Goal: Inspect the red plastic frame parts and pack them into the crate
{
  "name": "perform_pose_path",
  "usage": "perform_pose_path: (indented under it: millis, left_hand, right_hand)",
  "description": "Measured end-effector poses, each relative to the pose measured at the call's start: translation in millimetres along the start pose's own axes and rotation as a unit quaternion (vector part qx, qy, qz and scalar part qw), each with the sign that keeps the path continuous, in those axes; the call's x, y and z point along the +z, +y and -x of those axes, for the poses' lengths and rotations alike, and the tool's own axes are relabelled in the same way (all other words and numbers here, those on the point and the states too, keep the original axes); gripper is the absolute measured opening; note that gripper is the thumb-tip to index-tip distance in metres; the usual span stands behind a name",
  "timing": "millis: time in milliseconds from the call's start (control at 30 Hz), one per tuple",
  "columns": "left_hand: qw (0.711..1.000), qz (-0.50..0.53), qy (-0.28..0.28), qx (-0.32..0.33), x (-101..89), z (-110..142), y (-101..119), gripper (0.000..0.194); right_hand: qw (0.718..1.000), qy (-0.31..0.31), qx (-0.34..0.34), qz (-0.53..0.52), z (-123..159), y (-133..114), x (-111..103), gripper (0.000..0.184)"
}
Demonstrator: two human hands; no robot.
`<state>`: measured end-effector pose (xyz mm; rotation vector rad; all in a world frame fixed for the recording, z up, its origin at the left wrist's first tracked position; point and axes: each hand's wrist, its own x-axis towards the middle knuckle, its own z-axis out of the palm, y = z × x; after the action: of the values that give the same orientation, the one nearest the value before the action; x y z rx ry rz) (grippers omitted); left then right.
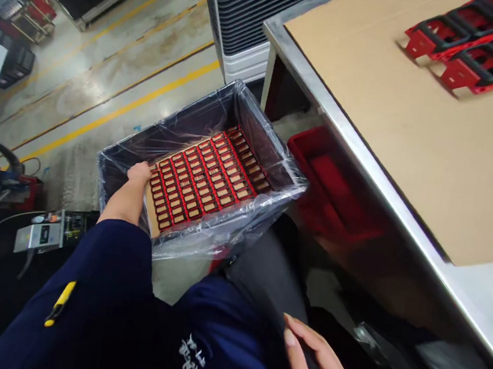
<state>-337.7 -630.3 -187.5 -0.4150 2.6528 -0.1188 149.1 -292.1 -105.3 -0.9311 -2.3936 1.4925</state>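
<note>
Panel [205, 182]: showing red grid bars around rows of cream-gold rectangles.
Crate [195, 123]: showing black beneath a clear plastic liner [221, 241].
Sleeve [93, 273]: showing navy blue beside a yellow marker [60, 303].
Floor [106, 75]: showing grey with diagonal yellow stripes.
Cardboard sheet [414, 152]: showing plain tan.
Frames [477, 48]: showing alternating red and black bars.

We stand beside a steel-edged desk [347, 142], with a red plastic bin [323, 182] beneath it and a black louvred unit [246, 9] just past its far corner. Left of the desk, a painted concrete floor [107, 69] with yellow lines [120, 110] runs toward cluttered red-and-black racks [11, 5].
</note>
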Motion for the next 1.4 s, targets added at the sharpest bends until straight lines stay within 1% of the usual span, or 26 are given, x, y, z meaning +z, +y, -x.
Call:
perform_pose_path:
  millis: [133, 200, 267, 367, 433, 500, 533, 567, 633, 667, 700, 733, 767, 800, 833, 900, 967, 1033, 1100, 1167, 1267, 1300, 1333, 1400]
  left_hand:
    - [0.998, 0.067, 0.003, -0.009, -4.9, 14, -3, 0.041]
    - [0.993, 0.117, 0.011, -0.017, -10.9, 28, -1, 0.042]
    - [0.983, 0.181, 0.015, -0.015, -19.7, 45, 6, 0.04]
    - [0.954, 0.3, -0.003, 0.019, -36.9, 80, 26, 0.034]
    - [0.92, 0.385, -0.032, 0.062, -46.3, 116, 44, 0.031]
    - [0.877, 0.459, -0.076, 0.117, -46.9, 164, 63, 0.025]
    - [0.853, 0.488, -0.108, 0.149, -42.1, 194, 73, 0.022]
    - [0.829, 0.51, -0.142, 0.18, -33.6, 226, 84, 0.022]
    - [0.784, 0.527, -0.23, 0.235, -7.1, 296, 107, 0.029]
    - [0.748, 0.535, -0.294, 0.262, 8.9, 331, 117, 0.032]
    - [0.667, 0.573, -0.389, 0.275, 24.9, 364, 126, 0.034]
    - [0.607, 0.587, -0.464, 0.268, 39.4, 395, 133, 0.034]
    - [0.566, 0.585, -0.521, 0.257, 51.5, 421, 139, 0.033]
    - [0.536, 0.576, -0.564, 0.249, 60.7, 443, 143, 0.032]
    - [0.525, 0.564, -0.588, 0.248, 67.0, 460, 146, 0.031]
    - [0.521, 0.547, -0.597, 0.27, 72.8, 481, 151, 0.028]
    - [0.522, 0.54, -0.584, 0.308, 73.1, 492, 155, 0.027]
    - [0.522, 0.525, -0.582, 0.335, 71.9, 499, 155, 0.027]
    - [0.526, 0.508, -0.584, 0.352, 71.1, 504, 153, 0.03]
    - [0.542, 0.495, -0.568, 0.372, 71.2, 507, 149, 0.033]
    - [0.574, 0.483, -0.517, 0.411, 71.0, 509, 145, 0.041]
    - [0.584, 0.481, -0.506, 0.415, 70.9, 510, 145, 0.043]
    - [0.592, 0.48, -0.5, 0.411, 70.8, 510, 144, 0.044]
    - [0.61, 0.474, -0.508, 0.381, 71.5, 512, 144, 0.046]
  right_hand:
    - [1.0, -0.001, -0.013, -0.004, 2, 2, 1, 0.023]
    - [1.0, -0.001, -0.014, -0.011, 5, 4, 0, 0.023]
    - [1.0, -0.004, -0.012, -0.019, 8, 6, 0, 0.023]
    - [0.999, -0.007, -0.018, -0.027, 12, 8, -1, 0.022]
    - [0.999, -0.009, -0.028, -0.036, 13, 7, -1, 0.021]
    - [0.998, -0.016, -0.031, -0.058, 14, 3, -1, 0.019]
    - [0.997, -0.021, -0.029, -0.073, 15, -1, -1, 0.018]
    - [0.995, -0.028, -0.026, -0.093, 15, -5, -1, 0.017]
    - [0.989, -0.038, -0.016, -0.141, 19, -16, -1, 0.017]
    - [0.984, -0.04, -0.01, -0.172, 21, -20, -1, 0.019]
    - [0.978, -0.041, -0.001, -0.202, 24, -24, -2, 0.023]
    - [0.973, -0.035, 0.009, -0.229, 28, -27, -4, 0.026]
    - [0.968, -0.028, 0.016, -0.25, 32, -29, -7, 0.026]
    - [0.964, -0.011, 0.028, -0.266, 37, -29, -10, 0.021]
    - [0.959, 0.013, 0.043, -0.281, 42, -27, -13, 0.017]
    - [0.946, 0.055, 0.065, -0.312, 54, -23, -20, 0.016]
    - [0.933, 0.087, 0.07, -0.342, 66, -19, -24, 0.018]
    - [0.922, 0.104, 0.062, -0.368, 76, -16, -27, 0.019]
    - [0.912, 0.105, 0.056, -0.392, 83, -14, -27, 0.019]
    - [0.905, 0.096, 0.056, -0.411, 87, -13, -27, 0.02]
    - [0.893, 0.079, 0.06, -0.439, 89, -9, -26, 0.022]
    - [0.889, 0.073, 0.062, -0.448, 89, -8, -26, 0.023]
    - [0.885, 0.069, 0.065, -0.456, 90, -7, -26, 0.023]
    - [0.881, 0.064, 0.075, -0.463, 90, -6, -26, 0.025]
